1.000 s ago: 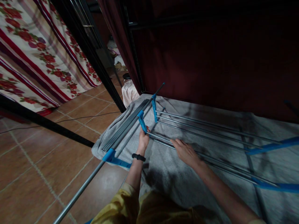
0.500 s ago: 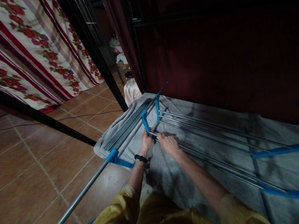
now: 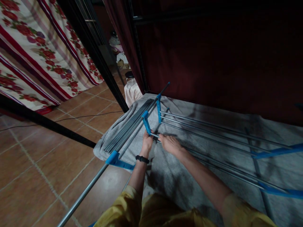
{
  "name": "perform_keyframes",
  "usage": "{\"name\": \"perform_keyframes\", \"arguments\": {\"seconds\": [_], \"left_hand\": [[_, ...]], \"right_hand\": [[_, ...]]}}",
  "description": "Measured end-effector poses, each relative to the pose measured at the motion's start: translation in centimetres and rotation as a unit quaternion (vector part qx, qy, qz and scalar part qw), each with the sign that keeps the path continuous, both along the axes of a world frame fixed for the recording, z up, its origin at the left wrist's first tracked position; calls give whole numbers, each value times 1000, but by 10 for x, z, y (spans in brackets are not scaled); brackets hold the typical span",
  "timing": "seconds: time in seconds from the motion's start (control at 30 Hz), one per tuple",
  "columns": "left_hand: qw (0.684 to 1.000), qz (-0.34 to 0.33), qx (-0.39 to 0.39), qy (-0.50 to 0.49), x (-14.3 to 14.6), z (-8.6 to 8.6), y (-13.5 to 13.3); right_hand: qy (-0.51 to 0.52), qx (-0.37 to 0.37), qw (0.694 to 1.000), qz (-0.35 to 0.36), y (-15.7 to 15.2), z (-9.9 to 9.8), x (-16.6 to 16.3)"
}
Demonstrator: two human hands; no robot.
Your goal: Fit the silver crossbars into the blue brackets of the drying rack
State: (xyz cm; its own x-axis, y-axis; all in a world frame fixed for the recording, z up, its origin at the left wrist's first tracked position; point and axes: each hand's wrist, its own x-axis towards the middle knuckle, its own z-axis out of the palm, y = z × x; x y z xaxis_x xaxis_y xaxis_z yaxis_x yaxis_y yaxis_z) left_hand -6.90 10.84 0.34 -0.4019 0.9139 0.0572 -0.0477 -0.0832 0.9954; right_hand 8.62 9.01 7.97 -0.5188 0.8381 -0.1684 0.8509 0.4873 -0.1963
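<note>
My left hand [image 3: 147,142], with a black band on its wrist, is closed around the lower end of a blue plastic bracket [image 3: 146,122]. Just right of it, my right hand [image 3: 170,144] grips a thin metal tube [image 3: 155,135] whose end meets that bracket; whether it is seated cannot be made out. Farther back, another blue bracket [image 3: 158,108] carries more metal tubes [image 3: 201,126]. Both brackets sit on a long pole [image 3: 82,197], which also bears a third blue bracket [image 3: 119,160] nearer me. At the right, blue brackets [image 3: 281,189] join the tubes' other ends.
Several loose grey tubes [image 3: 129,126] lie bundled on the grey blanket [image 3: 170,183] to the left. Black metal bars [image 3: 47,121] of a frame cross the left side. Beyond are a tiled floor [image 3: 78,151], a flowered curtain [image 3: 47,53] and a dark red cloth [image 3: 213,63].
The view has shifted very slightly. Both hands keep their hold at the bracket and tube, with almost no visible movement.
</note>
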Motion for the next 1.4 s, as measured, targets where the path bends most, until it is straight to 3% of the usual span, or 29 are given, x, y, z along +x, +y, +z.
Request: {"name": "perform_keyframes", "arguments": {"seconds": [0.27, 0.6, 0.8, 0.97, 1.07, 1.17, 1.3, 1.4], "left_hand": [[1000, 11, 1, 9, 3, 3, 1], [998, 34, 3, 58, 5, 0, 0], [995, 48, 11, 87, 2, 8, -1], [982, 126, 42, 133, 11, 26, -52], [968, 89, 107, 210, 33, 43, -66], [975, 46, 128, 177, 58, 60, -28], [994, 71, 47, 67, 74, 68, 62], [994, 86, 46, 43, 75, 66, 106]], "right_hand": [[-23, 43, 999, -9, -6, -7, -5], [10, -11, 1000, -15, 0, 2, -2], [36, -10, 999, -28, -3, 4, -3], [97, 104, 988, -63, 8, 13, 23], [84, 209, 967, -120, 29, 25, 49], [43, 261, 952, -154, 54, 35, 71], [-30, 207, 965, -158, 77, 35, 90], [-50, 175, 974, -135, 81, 30, 100]]}}
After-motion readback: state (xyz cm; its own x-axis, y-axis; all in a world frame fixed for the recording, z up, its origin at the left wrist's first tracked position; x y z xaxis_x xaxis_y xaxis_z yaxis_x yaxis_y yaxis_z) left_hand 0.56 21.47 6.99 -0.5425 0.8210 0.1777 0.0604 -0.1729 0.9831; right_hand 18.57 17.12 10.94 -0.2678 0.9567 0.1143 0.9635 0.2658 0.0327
